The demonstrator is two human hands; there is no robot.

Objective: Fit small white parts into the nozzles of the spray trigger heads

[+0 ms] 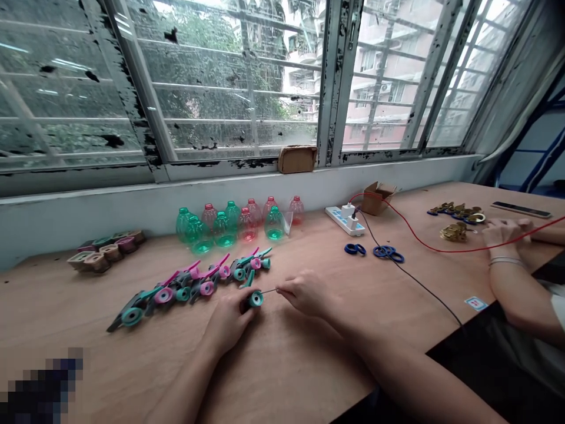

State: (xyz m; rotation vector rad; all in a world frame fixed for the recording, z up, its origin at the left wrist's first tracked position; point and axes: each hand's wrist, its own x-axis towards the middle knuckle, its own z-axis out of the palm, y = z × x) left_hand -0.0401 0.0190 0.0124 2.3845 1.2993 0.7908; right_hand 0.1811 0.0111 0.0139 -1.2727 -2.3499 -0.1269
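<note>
My left hand is closed around a teal spray bottle trigger head, its round collar turned toward me. A thin, stick-like piece runs from that head to my right hand, whose fingertips pinch its other end. Whether it is a tube or a rod is too small to tell. Just beyond my left hand, a slanting row of teal and pink trigger heads with grey parts lies on the wooden table. Behind them stand several clear green bottles and clear red bottles, without spray heads.
Brown-sided cups sit at the left. A white power strip, a small carton, blue rings and cables lie to the right. Another person's hands rest near gold-coloured pieces and a phone-like slab.
</note>
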